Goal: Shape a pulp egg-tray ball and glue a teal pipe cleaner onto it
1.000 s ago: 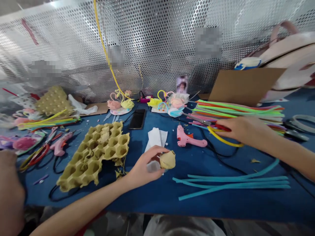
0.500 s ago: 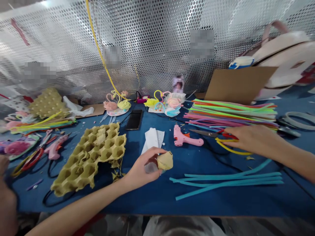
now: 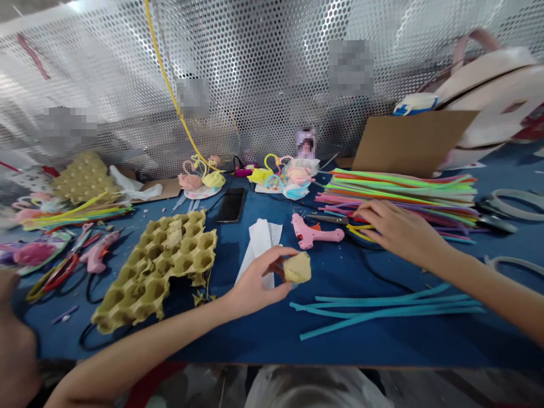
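My left hand [image 3: 261, 277] grips a small cup cut from egg carton [image 3: 298, 267] between thumb and fingers, above the blue table. On the right, my right hand [image 3: 389, 229] has its fingers bent over the red and yellow handles of a pair of scissors [image 3: 327, 219], whose blades point left. Just beyond the blade tips lies a pink glue gun [image 3: 317, 231]. Several blue pipe cleaners [image 3: 382, 306] lie nearer to me, below the right hand. A torn egg carton [image 3: 157, 260] rests left of my left hand, and white paper [image 3: 259, 238] lies partly behind that hand.
A bundle of coloured pipe cleaners [image 3: 399, 192] lies behind my right hand, before a cardboard sheet [image 3: 414, 141]. A phone [image 3: 230, 205] and pipe-cleaner swans [image 3: 204, 178] sit toward the mesh wall. Another person's arm [image 3: 17, 340] shows at left, near a second glue gun [image 3: 100, 253].
My right hand has moved left with the scissors, and their handles now sit closer to the glue gun, which has shifted slightly left. My left hand has moved a little right with the cup.
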`<state>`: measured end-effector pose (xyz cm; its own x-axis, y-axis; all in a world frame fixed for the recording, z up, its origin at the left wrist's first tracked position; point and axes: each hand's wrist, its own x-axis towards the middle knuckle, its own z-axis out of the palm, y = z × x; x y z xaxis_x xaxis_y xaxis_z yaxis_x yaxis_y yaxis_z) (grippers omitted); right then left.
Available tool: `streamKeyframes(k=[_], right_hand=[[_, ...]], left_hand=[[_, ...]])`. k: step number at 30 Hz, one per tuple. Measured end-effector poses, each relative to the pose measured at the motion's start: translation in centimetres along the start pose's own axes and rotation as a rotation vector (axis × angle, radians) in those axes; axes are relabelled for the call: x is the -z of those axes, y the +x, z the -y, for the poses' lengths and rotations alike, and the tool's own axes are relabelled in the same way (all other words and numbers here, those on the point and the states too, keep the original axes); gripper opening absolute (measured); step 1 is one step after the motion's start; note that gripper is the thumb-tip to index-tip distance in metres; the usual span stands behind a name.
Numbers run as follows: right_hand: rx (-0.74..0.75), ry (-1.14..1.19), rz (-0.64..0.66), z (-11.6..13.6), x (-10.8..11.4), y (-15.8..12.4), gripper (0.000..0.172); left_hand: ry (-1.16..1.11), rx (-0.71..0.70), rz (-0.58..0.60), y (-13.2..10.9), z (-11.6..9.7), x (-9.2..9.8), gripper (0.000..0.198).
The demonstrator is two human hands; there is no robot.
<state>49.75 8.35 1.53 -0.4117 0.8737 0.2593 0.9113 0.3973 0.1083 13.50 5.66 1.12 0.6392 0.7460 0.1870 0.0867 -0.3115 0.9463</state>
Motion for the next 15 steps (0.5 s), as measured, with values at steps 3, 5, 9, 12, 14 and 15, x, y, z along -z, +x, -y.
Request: streamKeyframes(k=[3,5,9,12,14,15], right_hand=[[0.106,0.209,0.066,3.7,1.8,-1.5,0.024],[0.213,0.397,0.258,6.3,2.7,-2.6,0.016],[0.202,0.463,0.362,9.0,2.9,-3.8,0.009],[0.180,0.538,0.395,8.8,2.6,-3.4,0.008],[0.137,0.589,0.385,8.4,2.6,-2.6,0.010],[0.108,0.614,0.376,8.2,2.7,-2.2,0.010]], left_hand=[[-0.135,0.024,-0.061,0.8,0.9,-0.5,0.045],[-0.251,0.039,-0.096,1.2,1.6,-0.8,0.043],[-0.399,0.090,-0.142,1.8,2.4,-1.0,0.047],[-0.468,0.116,-0.157,1.8,2.5,-0.8,0.052],[-0.475,0.124,-0.170,1.7,2.6,-0.7,0.052],[-0.470,0.121,-0.180,1.6,2.6,-0.7,0.052]])
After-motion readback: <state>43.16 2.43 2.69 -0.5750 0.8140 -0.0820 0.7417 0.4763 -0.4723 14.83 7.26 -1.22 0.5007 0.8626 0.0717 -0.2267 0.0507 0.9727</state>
